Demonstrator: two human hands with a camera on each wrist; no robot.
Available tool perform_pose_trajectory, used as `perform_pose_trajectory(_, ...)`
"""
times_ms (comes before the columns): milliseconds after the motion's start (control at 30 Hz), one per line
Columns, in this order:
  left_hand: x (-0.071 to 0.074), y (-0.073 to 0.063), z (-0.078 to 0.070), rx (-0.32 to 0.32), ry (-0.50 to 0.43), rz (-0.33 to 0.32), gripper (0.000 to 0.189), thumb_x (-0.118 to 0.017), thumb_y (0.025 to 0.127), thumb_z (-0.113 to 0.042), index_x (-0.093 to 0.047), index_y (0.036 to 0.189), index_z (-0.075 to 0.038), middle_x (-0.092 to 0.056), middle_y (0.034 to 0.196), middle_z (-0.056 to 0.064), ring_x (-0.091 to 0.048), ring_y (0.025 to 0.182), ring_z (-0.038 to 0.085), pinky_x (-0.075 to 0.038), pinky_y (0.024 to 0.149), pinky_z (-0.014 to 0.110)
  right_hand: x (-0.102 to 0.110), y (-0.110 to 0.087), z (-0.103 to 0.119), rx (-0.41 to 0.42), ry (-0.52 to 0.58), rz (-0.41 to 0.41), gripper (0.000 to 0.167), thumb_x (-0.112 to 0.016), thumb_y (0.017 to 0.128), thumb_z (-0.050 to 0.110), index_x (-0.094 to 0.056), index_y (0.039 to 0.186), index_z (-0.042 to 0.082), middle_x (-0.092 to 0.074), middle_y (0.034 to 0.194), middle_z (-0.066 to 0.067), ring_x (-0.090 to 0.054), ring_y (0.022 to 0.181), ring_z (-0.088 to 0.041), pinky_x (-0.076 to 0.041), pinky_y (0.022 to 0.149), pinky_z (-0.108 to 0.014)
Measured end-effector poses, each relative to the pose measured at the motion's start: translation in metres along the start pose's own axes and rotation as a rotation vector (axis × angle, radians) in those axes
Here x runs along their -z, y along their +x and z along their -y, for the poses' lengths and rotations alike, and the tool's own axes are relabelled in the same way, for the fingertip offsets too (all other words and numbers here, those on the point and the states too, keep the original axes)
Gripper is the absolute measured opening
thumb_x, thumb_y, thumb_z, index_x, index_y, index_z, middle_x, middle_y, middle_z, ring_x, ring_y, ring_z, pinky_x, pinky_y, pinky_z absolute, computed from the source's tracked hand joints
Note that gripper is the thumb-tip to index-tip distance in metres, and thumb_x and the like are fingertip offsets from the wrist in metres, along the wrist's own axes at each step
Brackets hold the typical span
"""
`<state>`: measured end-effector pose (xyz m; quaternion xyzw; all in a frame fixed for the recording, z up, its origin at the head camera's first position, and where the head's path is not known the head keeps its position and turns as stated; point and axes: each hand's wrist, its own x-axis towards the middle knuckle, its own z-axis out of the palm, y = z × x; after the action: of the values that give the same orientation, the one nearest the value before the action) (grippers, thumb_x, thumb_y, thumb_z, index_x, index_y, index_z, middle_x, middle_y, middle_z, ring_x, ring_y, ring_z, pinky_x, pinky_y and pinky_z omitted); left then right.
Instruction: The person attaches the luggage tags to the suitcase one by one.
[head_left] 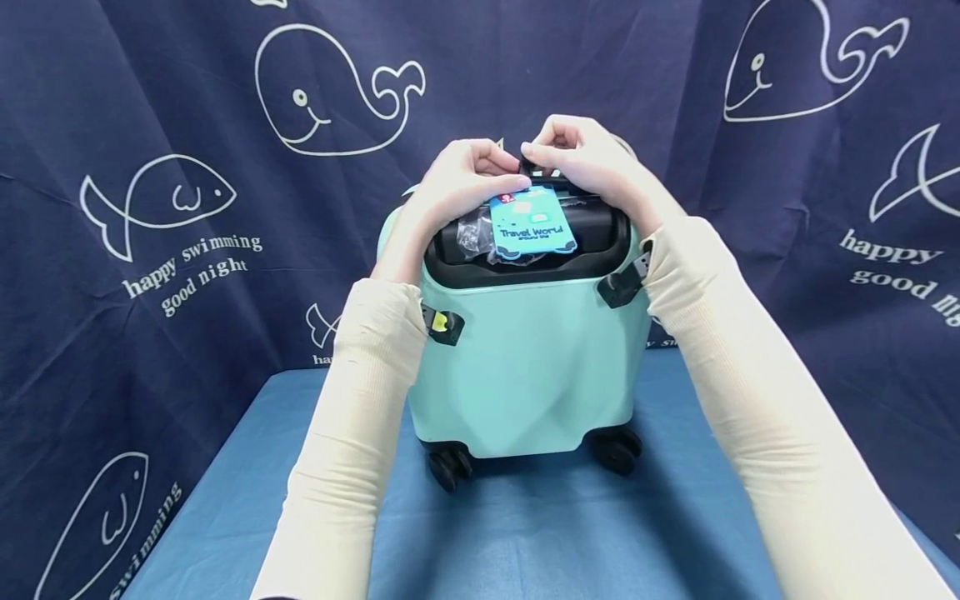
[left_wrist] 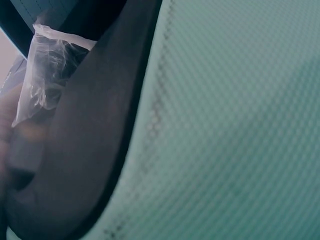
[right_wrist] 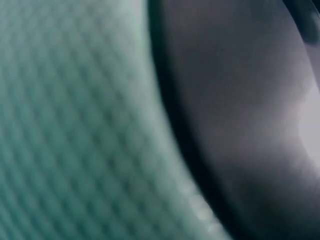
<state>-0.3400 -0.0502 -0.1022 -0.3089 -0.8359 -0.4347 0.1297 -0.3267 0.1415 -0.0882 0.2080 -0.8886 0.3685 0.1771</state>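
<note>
A mint-green suitcase stands upright with its black recessed top panel facing me. A blue luggage tag, printed "Travel World", lies over that panel. My left hand is at the tag's upper edge, thumb and fingers curled together on a black strap. Just to its right, my right hand pinches the small black strap between thumb and forefinger. The fingertips partly hide the strap. Both wrist views show mainly the textured green shell and dark panel close up, blurred.
Crumpled clear plastic sits beside the tag; the left wrist view shows this plastic wrap too. Black corner fittings flank the panel. Black wheels rest on a blue table. A navy curtain with whale drawings hangs behind.
</note>
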Motion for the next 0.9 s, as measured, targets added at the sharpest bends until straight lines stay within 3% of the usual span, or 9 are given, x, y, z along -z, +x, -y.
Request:
perform_pose_trajectory(233,0.0006,-0.0004,-0.0003,0.009,0.043,0.014,0.031,-0.071,0.083,-0.028,-0.066,0.106,-0.009,-0.072,0.099,0.005,-0.064,0.081,0.006,-0.043,0.084,0.015,-0.0005,0.0012,-0.0014,0.015,-0.013,-0.011,0.025,-0.058,0.090,0.043,-0.057,0.080,0.020,-0.057,0.074,0.003,-0.049,0.079,-0.012,-0.031,0.075,-0.024)
perform_pose_trajectory(500,-0.0003,0.0007,-0.0009,0.020,0.036,-0.007,0.031,-0.072,0.081,-0.030,-0.066,0.104,-0.010,-0.071,0.101,0.004,-0.064,0.088,0.004,-0.044,0.084,0.015,-0.0014,0.0011,-0.0010,0.035,0.134,0.012,0.015,-0.062,0.089,0.035,-0.065,0.091,0.020,-0.063,0.077,0.012,-0.054,0.081,-0.009,-0.036,0.076,-0.021)
perform_pose_trajectory(900,0.0007,0.0007,-0.0010,0.004,0.034,0.027,0.033,-0.071,0.083,-0.029,-0.064,0.108,-0.009,-0.071,0.103,0.004,-0.064,0.088,0.005,-0.042,0.087,0.014,-0.0041,0.0035,-0.0037,0.071,0.196,-0.022,0.008,-0.065,0.088,0.021,-0.065,0.089,0.014,-0.064,0.074,0.013,-0.055,0.073,-0.007,-0.039,0.072,-0.020)
